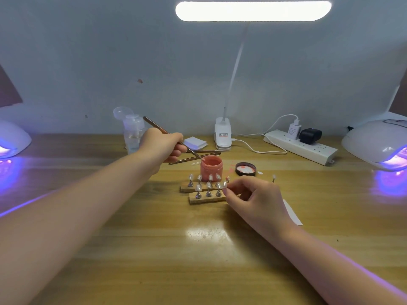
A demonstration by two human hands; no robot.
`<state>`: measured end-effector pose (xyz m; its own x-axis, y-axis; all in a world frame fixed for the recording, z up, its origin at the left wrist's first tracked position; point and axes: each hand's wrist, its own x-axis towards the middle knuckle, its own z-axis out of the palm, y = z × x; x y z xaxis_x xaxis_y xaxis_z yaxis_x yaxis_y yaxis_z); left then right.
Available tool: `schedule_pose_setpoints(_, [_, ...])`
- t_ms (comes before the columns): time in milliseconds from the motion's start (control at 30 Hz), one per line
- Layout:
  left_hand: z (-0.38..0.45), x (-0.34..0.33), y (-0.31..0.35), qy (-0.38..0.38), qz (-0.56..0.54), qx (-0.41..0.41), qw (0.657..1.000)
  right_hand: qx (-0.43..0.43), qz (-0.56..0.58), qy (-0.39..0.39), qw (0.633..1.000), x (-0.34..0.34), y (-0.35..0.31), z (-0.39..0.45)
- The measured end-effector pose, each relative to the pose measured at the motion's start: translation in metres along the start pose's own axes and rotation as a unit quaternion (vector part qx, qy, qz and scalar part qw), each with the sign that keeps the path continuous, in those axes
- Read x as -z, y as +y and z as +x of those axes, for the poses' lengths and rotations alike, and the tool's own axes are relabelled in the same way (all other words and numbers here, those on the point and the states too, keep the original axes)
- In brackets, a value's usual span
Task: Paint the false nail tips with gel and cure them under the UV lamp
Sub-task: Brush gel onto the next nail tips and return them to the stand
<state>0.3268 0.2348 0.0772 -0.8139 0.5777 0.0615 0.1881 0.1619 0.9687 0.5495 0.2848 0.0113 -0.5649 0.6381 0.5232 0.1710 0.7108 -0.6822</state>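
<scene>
My left hand (165,146) grips a thin brush (154,125) whose tip dips into the open pink gel jar (211,165). In front of the jar stand two wooden holders (204,200) with several clear nail tips (208,184) on metal stands. My right hand (253,195) pinches one nail tip stand (225,184) at the right end of the front holder. One more tip stand (274,178) is alone to the right. UV lamps glow purple at the far left (12,139) and far right (378,143).
The jar's black lid (246,169) lies right of the jar. Spare brushes (198,156), a white pad stack (195,143), a clear pump bottle (133,133), a clip desk lamp (223,135) and a power strip (301,146) line the back. A white paper strip (293,213) lies right.
</scene>
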Motion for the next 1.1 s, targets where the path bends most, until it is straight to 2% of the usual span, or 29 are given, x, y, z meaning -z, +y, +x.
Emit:
schedule_pose_setpoints(133, [0.0, 0.009, -0.001, 0.02, -0.047, 0.004, 0.999, -0.003, -0.005, 0.009, 1.0, -0.001, 0.001, 0.0])
schedule_pose_setpoints(233, [-0.014, 0.015, 0.0, -0.027, -0.129, -0.015, 0.991, -0.007, -0.007, 0.016, 1.0, -0.001, 0.002, 0.0])
schedule_pose_setpoints(367, [-0.049, 0.023, -0.007, -0.087, -0.167, -0.103, 0.977, -0.003, -0.007, 0.014, 1.0, -0.001, 0.001, 0.002])
schedule_pose_setpoints(500, [-0.087, 0.021, -0.023, -0.098, -0.152, -0.202, 0.963, 0.006, -0.012, 0.019, 1.0, 0.0, 0.001, 0.002])
schedule_pose_setpoints(600, [-0.112, 0.017, -0.041, -0.119, -0.152, -0.241, 0.951, 0.018, -0.012, 0.027, 0.999, 0.001, 0.0, 0.002])
schedule_pose_setpoints(767, [-0.127, 0.016, -0.058, -0.139, -0.049, -0.31, 0.939, 0.028, -0.023, 0.038, 0.999, 0.0, 0.001, 0.002])
schedule_pose_setpoints(933, [-0.128, 0.014, -0.057, -0.125, -0.004, -0.345, 0.93, 0.036, -0.036, 0.027, 0.998, 0.001, 0.0, 0.002])
schedule_pose_setpoints(1100, [-0.129, 0.014, -0.057, -0.136, 0.007, -0.341, 0.93, 0.036, -0.039, 0.03, 0.998, 0.0, 0.001, 0.002])
